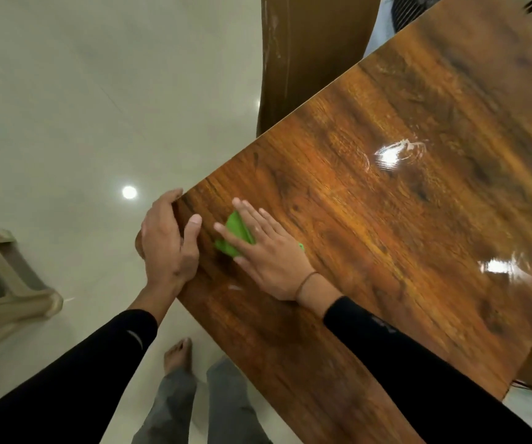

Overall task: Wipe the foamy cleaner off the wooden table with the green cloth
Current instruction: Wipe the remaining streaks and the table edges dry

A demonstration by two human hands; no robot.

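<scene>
The wooden table (386, 225) fills the right half of the head view, its glossy top streaked with thin white cleaner smears (396, 152) near the middle. A green cloth (236, 233) lies on the table near its left corner. My right hand (268, 251) presses flat on the cloth with fingers spread, so most of the cloth is hidden under the palm. My left hand (170, 241) grips the table's corner edge, thumb on top of the surface and fingers curled over the side.
A beige plastic stool (5, 290) stands on the pale tiled floor at the left. A brown wooden panel (309, 52) rises behind the table's far edge. My bare foot (178, 354) and grey trouser legs are below the table's near edge.
</scene>
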